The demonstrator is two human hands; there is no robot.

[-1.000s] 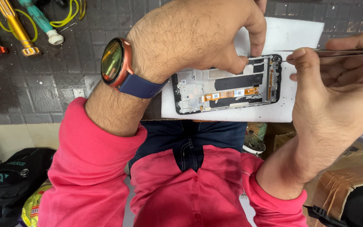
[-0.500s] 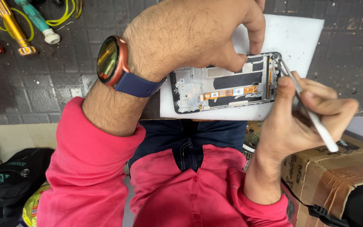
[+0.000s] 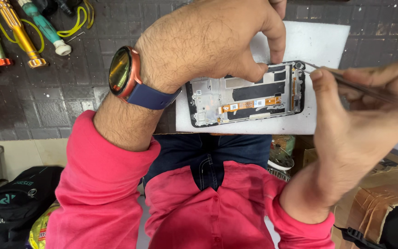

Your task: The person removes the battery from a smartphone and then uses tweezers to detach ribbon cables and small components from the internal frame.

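An opened phone frame [image 3: 247, 96] with bare inner parts and an orange flex strip lies on a white pad [image 3: 318, 44] at the edge of a dark tiled bench. My left hand [image 3: 213, 39], with a round watch [image 3: 121, 71] on its wrist, pinches the frame's upper edge between thumb and fingers. My right hand [image 3: 360, 120] grips thin metal tweezers [image 3: 346, 83], whose tip rests at the frame's top right corner.
Several colourful screwdrivers [image 3: 17, 32] and yellow cords lie at the bench's far left. Below the bench sit a black bag [image 3: 10, 203] on the left and cardboard boxes [image 3: 388, 193] on the right. My pink sleeves and jeans fill the foreground.
My right hand turned from holding the tool upright beside the frame to holding it flat, its tip now at the frame's corner. The left hand kept its hold.
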